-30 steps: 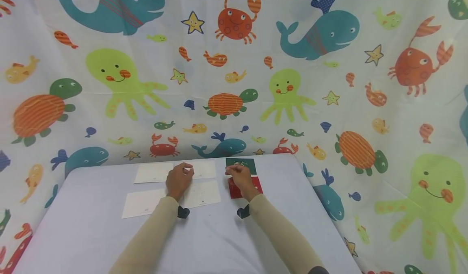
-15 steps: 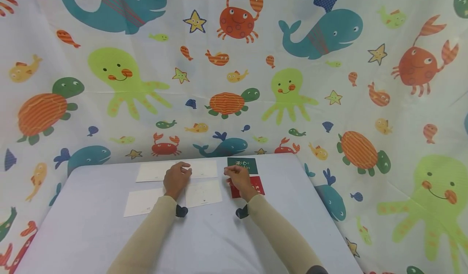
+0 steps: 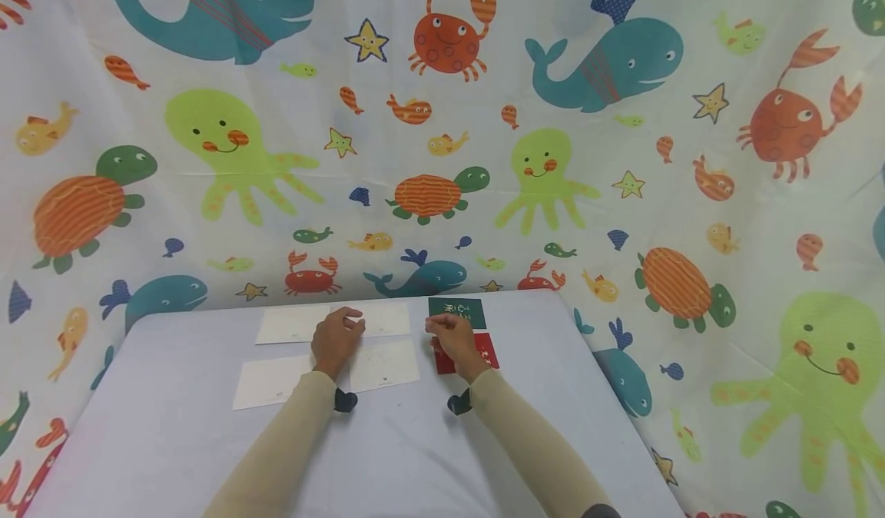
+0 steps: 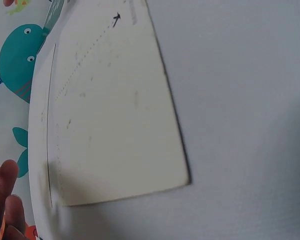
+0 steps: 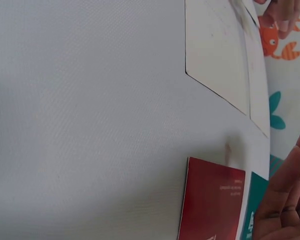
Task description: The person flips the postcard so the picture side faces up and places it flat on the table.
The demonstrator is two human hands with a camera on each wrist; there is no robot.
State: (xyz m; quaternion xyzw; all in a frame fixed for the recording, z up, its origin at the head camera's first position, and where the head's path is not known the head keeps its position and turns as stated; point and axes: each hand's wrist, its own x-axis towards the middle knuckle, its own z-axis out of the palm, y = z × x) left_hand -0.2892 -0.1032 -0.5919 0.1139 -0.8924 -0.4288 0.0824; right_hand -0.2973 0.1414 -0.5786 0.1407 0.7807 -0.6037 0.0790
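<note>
The left hand (image 3: 338,341), fingers apart, is hovering over the white cards (image 3: 385,367) by the worktop's (image 3: 415,464) far edge; the right hand (image 3: 455,340), loose, gripping nothing, over the red card (image 3: 488,347) and green card (image 3: 474,311) nearer its far-right corner. For straight rows, nudging edges is probably safest.

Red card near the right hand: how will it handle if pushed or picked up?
The red card is probably light, since it looks thin. Likely fairly stiff: its visible edges run straight, with no obvious curl. Pushed, it should slide rather than tip, as it lies flat on the white cloth.
</note>
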